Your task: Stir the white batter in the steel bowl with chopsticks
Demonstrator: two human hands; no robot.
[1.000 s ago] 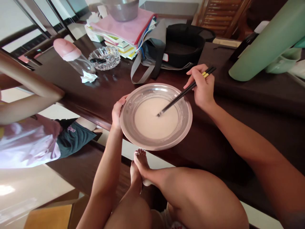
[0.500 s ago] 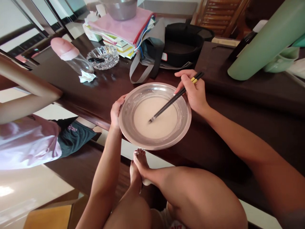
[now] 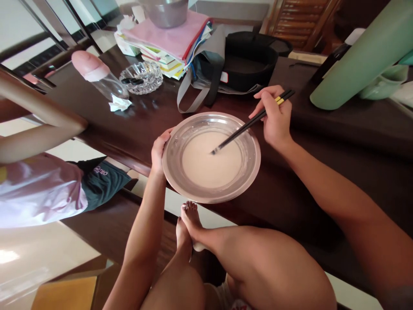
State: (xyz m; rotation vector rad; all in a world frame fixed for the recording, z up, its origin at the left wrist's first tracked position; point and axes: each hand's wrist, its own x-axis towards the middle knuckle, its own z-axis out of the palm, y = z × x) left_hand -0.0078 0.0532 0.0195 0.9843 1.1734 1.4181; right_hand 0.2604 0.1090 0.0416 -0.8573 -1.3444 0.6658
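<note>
A wide metal bowl (image 3: 253,172) holds a pale, creamy liquid (image 3: 209,168) and sits at the edge of the dark table, above my legs. My left hand (image 3: 159,148) grips its left rim; the fingers under the rim are partly hidden. In my right hand (image 3: 275,114), beyond the bowl's right rim, is a pair of black chopsticks (image 3: 248,125) with yellow bands near the top. They slant down to the left, and their tips meet the liquid near the middle of the bowl.
Behind the bowl lie a grey-and-black bag (image 3: 248,60), stacked books with a pink folder (image 3: 167,36), a glass ashtray (image 3: 145,77) and a pink-capped bottle (image 3: 97,73). A green cylinder (image 3: 351,64) stands at right. Another person's arm (image 3: 48,112) rests on the table's left edge.
My right hand has moved right with the chopsticks, away from the bowl's rim. Their tips have shifted up and right through the liquid. My left hand stays on the bowl.
</note>
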